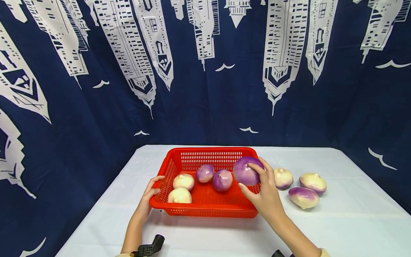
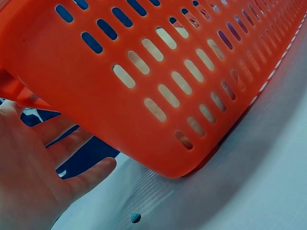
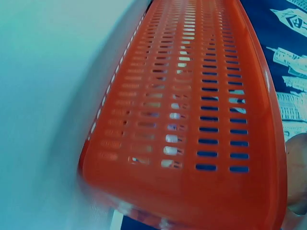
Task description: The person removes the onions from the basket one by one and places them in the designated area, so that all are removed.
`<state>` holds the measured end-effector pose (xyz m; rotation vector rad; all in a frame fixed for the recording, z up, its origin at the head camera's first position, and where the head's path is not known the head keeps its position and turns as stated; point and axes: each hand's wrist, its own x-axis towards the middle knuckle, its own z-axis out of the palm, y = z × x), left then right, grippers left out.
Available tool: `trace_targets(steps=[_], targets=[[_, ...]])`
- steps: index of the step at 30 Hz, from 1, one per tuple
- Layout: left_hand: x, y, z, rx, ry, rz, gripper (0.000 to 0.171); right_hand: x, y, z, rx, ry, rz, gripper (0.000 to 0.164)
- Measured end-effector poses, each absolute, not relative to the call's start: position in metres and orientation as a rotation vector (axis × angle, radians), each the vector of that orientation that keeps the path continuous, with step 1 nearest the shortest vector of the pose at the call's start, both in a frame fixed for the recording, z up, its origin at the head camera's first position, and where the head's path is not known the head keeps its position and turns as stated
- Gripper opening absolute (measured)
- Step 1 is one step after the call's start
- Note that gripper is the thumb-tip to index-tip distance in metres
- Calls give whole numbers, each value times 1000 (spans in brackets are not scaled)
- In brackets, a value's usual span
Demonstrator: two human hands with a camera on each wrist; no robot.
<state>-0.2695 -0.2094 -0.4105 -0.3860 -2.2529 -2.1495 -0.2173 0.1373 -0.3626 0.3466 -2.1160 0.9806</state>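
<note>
My right hand (image 1: 266, 192) holds a purple turnip (image 1: 246, 171) between thumb and fingers, over the right end of a red plastic basket (image 1: 208, 211). Two pale turnips (image 1: 179, 195) sit at the basket's left side; two purple-topped turnips (image 1: 222, 180) lie toward its middle. At the left end, my left hand (image 1: 149, 194) touches the basket rim, and in the left wrist view its fingers (image 2: 91, 175) look straight and spread. The right wrist view is mostly filled by the basket's slotted wall (image 3: 192, 191), with part of the turnip (image 3: 297, 172) at its right edge.
Right of the basket, three cream-and-purple turnips lie on the white table (image 1: 353, 228): one close to the basket (image 1: 283, 177), one farther right (image 1: 313, 182) and one in front (image 1: 303, 198). A dark blue cloth (image 1: 205, 107) with white building prints hangs behind the table.
</note>
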Motion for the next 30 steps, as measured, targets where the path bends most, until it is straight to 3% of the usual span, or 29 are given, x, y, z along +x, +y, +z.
trace_targets(steps=[30], targets=[[-271, -211, -413, -408, -2252, -2128, 51, -207, 197, -373, 62, -2145, 1059, 68]])
